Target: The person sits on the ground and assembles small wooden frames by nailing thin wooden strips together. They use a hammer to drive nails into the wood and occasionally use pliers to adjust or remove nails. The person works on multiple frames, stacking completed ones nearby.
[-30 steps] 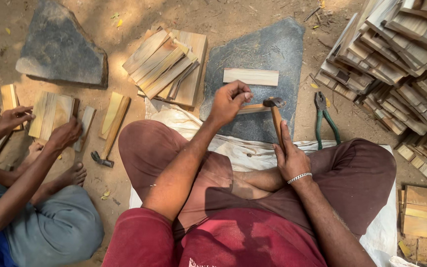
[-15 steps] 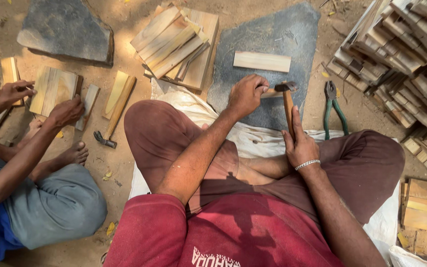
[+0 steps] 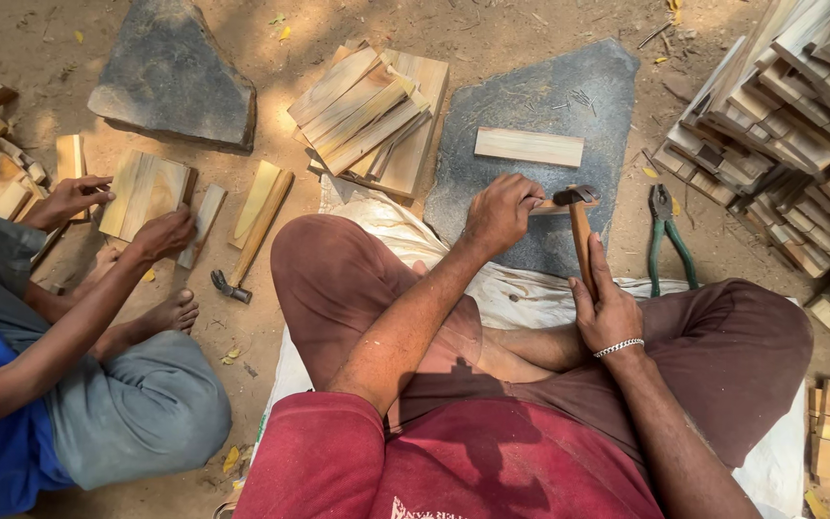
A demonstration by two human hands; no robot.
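Left grip: I see my left hand [image 3: 500, 213] closed on a small wood strip [image 3: 551, 206], pinning it to the slab [image 3: 492, 163].
Right grip: my right hand [image 3: 609, 309] is clamped on the handle of the hammer [image 3: 578, 226]; its head sits over the strip's far end.
Slab: flat grey stone on the ground ahead of my knees; it also carries a plank [image 3: 528, 146] and some loose nails [image 3: 580, 97].
Pliers [image 3: 667, 235]: green-handled, on the dirt just right of the slab.
Stacks: a plank pile [image 3: 372, 115] left of the slab, a larger heap [image 3: 799, 106] at right.
Neighbour: another person's hands [image 3: 160, 233] hold a board [image 3: 146, 192]; a second hammer [image 3: 252, 245] lies nearby.
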